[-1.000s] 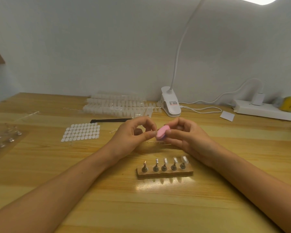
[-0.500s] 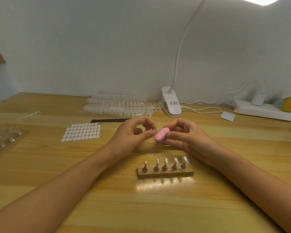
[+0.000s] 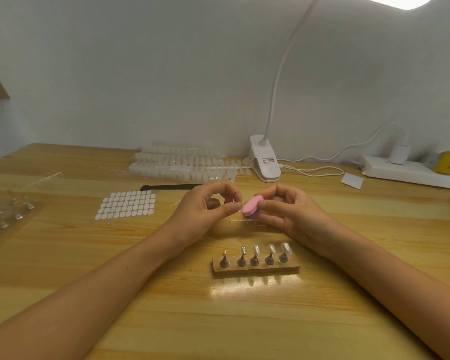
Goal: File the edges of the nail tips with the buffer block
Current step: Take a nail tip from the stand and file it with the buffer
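My right hand (image 3: 289, 214) pinches a small pink oval buffer block (image 3: 251, 206) between thumb and fingers, held above the table. My left hand (image 3: 205, 211) is just left of it, thumb and forefinger pinched together right against the block's left end; whatever they hold is too small and clear to make out. In front of the hands stands a wooden holder (image 3: 256, 267) with a row of metal stands, several carrying clear nail tips (image 3: 285, 247).
Strips of clear nail tips (image 3: 182, 165) lie at the back by a white clip lamp (image 3: 264, 162). A sheet of white adhesive tabs (image 3: 126, 205) and a black file (image 3: 166, 187) sit to the left. A power strip (image 3: 411, 172) is at the back right.
The pink block has shifted slightly between the hands, tilting a little; both hands stay close together in the same spot.
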Available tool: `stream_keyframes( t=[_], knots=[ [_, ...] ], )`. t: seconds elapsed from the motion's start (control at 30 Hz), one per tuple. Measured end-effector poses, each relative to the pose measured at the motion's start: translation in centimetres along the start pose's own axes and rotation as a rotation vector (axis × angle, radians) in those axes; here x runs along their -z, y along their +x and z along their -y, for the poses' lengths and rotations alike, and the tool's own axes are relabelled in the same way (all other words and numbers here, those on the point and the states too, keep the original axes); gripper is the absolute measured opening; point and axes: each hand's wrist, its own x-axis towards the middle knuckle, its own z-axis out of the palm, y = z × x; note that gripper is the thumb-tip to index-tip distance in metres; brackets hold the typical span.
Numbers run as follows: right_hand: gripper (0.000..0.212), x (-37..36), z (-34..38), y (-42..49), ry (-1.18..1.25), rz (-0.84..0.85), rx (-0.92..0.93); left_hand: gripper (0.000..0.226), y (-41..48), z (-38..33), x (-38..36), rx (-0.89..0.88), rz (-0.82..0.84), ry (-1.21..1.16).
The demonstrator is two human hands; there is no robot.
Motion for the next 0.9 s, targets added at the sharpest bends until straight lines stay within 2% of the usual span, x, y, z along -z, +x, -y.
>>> stream_keyframes(
  t=[0.1, 0.23, 0.43, 0.57, 0.7, 0.8, 0.9],
  knots=[
    [0.032, -0.45, 0.01, -0.11, -0.142, 0.075, -0.010, 0.007, -0.01, -0.07, -0.06, -0.010, 0.010, -0.003],
    [0.031, 0.09, -0.01, -0.01, 0.056, -0.027, 0.011, 0.005, -0.03, 0.03, -0.06, -0.011, 0.012, 0.003],
    [0.031, -0.12, 0.09, 0.07, -0.001, -0.013, -0.001, 0.004, 0.01, 0.06, -0.06, 0.009, -0.004, 0.006],
    [0.032, -0.35, 0.05, -0.16, -0.119, 0.076, -0.009, 0.005, 0.06, 0.02, -0.10, 0.000, 0.008, 0.015],
    [0.033, -0.20, 0.03, -0.10, 0.000, -0.031, 0.010, 0.005, 0.05, 0.07, -0.01, 0.007, 0.014, 0.010],
    [0.034, -0.49, 0.00, -0.23, -0.176, 0.068, 0.001, 0.005, 0.06, 0.07, -0.03, 0.006, 0.016, 0.005],
    [0.034, -0.32, -0.10, -0.18, -0.076, 0.000, 0.005, 0.005, 0.10, 0.14, -0.02, 0.009, 0.017, 0.008]
  ],
)
